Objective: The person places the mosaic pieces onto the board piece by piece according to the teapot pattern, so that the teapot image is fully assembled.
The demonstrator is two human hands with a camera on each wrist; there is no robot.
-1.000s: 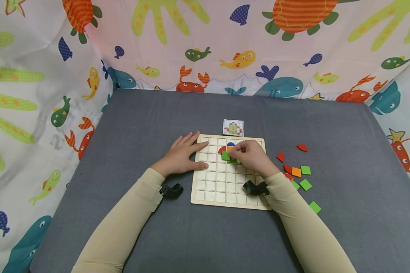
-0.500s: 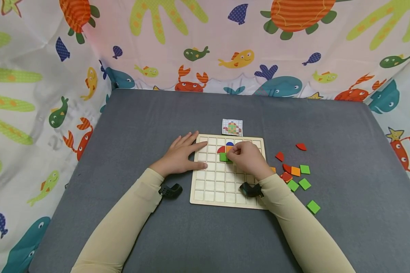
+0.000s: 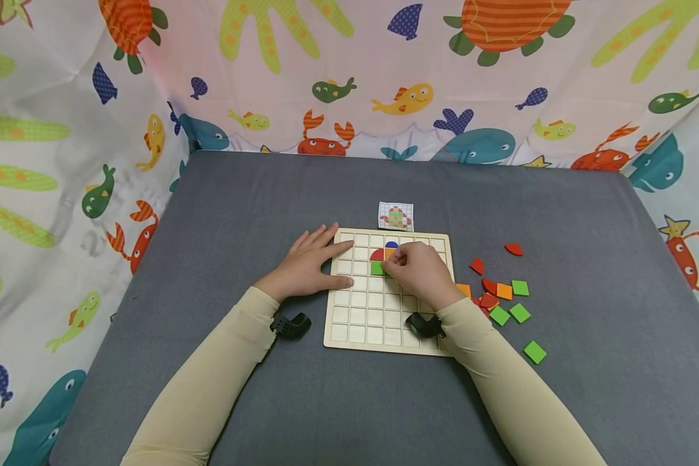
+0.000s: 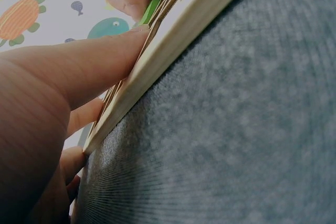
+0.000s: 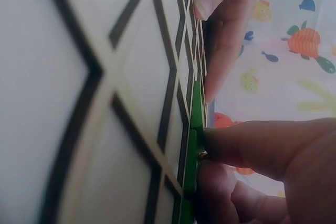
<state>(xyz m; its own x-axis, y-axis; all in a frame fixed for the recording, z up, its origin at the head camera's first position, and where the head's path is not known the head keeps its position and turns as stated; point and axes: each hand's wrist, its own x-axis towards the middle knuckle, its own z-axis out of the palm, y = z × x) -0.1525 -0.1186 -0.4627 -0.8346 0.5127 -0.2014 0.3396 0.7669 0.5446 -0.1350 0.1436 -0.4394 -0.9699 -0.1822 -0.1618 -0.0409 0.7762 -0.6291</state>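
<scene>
My left hand (image 3: 305,266) rests on the left edge of a wooden grid board (image 3: 358,317), fingers spread, thumb on its face. Over the board's upper middle is my right hand (image 3: 422,270), its thumb and forefinger tips brought together at a green square tile. In the right wrist view those fingertips touch the green tile (image 5: 192,153), which lies low in the grid; how firmly it is pinched is partly hidden. Another green square tile (image 3: 377,268) sits left of the fingers, below a red rounded piece (image 3: 377,255), an orange tile (image 3: 389,253) and a blue piece (image 3: 391,245).
A small printed pattern card (image 3: 395,217) lies just behind the board. To its right, red pieces (image 3: 513,249), orange tiles (image 3: 503,291) and green tiles (image 3: 520,313) are scattered on the grey cloth (image 3: 268,401). Printed fabric (image 3: 361,65) hangs around the table.
My right hand has shifted slightly left, and the green tile beside its fingers now lies a little further left. My left hand keeps its place on the board.
</scene>
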